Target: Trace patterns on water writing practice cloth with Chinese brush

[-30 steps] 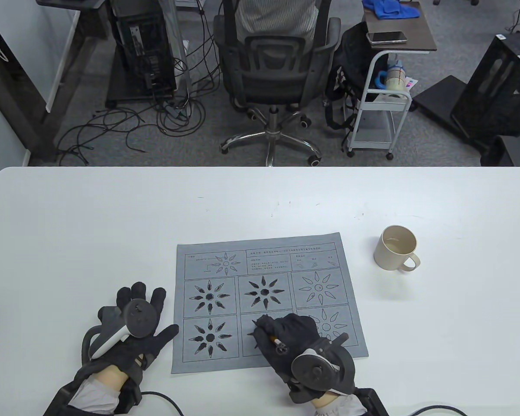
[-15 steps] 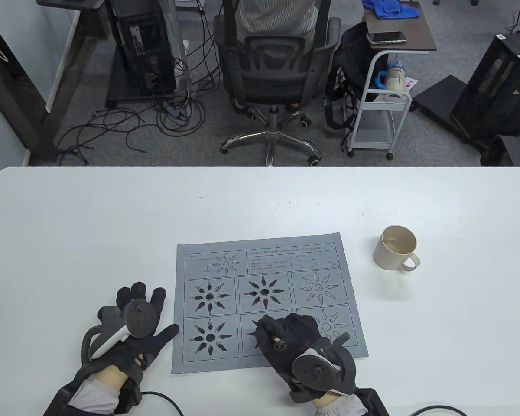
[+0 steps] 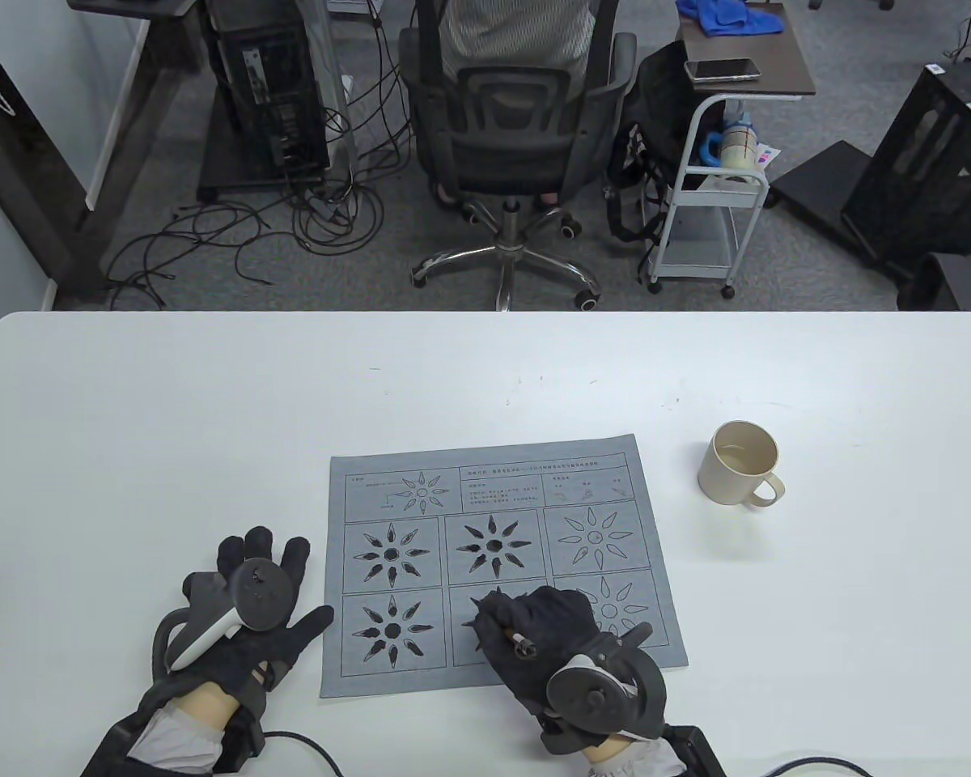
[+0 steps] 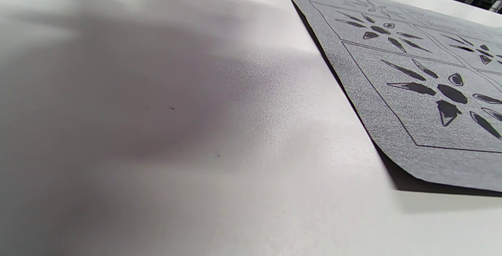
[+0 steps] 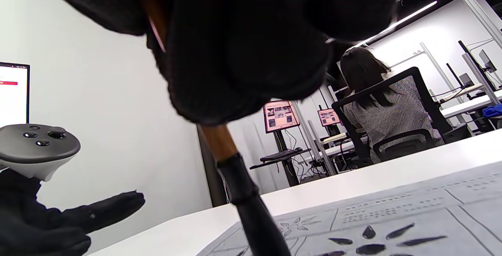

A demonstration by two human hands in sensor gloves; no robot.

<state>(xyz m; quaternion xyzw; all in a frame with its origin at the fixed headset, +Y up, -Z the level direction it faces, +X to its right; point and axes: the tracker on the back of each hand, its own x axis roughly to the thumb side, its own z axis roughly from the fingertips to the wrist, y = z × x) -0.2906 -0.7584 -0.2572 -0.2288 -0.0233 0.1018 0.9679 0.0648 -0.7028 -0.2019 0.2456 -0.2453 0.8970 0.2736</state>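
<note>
The right hand (image 3: 546, 627) gripped the brush (image 3: 511, 636) over the bottom middle cell of the grey practice cloth (image 3: 651, 518), which lay flat on the white table (image 3: 210, 421) near its front edge. The brush shaft (image 5: 219, 142) ran down out of the closed fingers (image 5: 243, 52) toward the cloth, though the tip itself fell below the right wrist view's edge, so contact could not be confirmed. The left hand (image 3: 247, 615) lay flat and open on the table just beside the cloth's left edge; its thumb tip reached close to that edge, but touching could not be told.

By my judgement the step was filling the sunburst in that cell, since 3 other cells already showed dark petals and 2 on the right were still outlines. Doing it well would call for short strokes from each petal's wide end to its point, light pressure near the tips, and a dip in the beige cup (image 3: 740, 463) once the marks thin (the cup stood well apart to the right). The left hand would likely do more good pressing the cloth's corner, as the near left corner (image 4: 411, 169) looked slightly lifted.

The cloth's top row carried small printed text, too small to read. No brand was legible.
</note>
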